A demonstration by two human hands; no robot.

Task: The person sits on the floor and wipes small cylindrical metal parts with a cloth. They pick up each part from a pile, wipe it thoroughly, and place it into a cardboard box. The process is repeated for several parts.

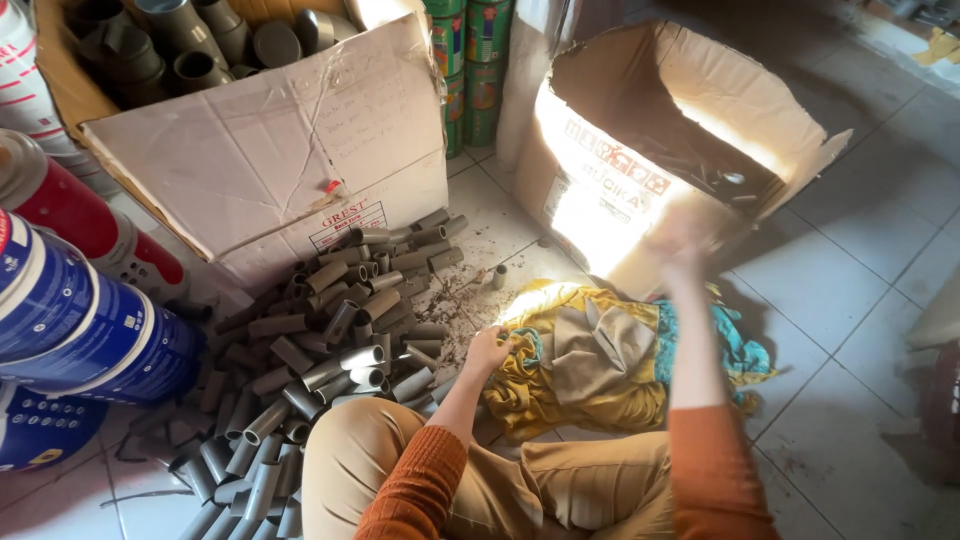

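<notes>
**Head camera: one hand on the cloth, one raised at the box**

Seated on the tiled floor (pixel 860 260), the person has the left hand (pixel 487 350) down on the edge of a crumpled yellow cloth (pixel 580 365), fingers curled in; whether they grip cloth or a pipe piece I cannot tell. Just beside that hand lies a heap of short grey pipe pieces (pixel 340 340), spilling toward the knee. The right hand (pixel 675 240) is raised near the open cardboard box (pixel 660 130) lying on its side, blurred and washed out by sunlight, so its fingers cannot be read. Behind the heap stands another carton (pixel 260 150) holding larger grey fittings (pixel 180 40). Blue paint cans (pixel 80 320) sit at the left.
</notes>
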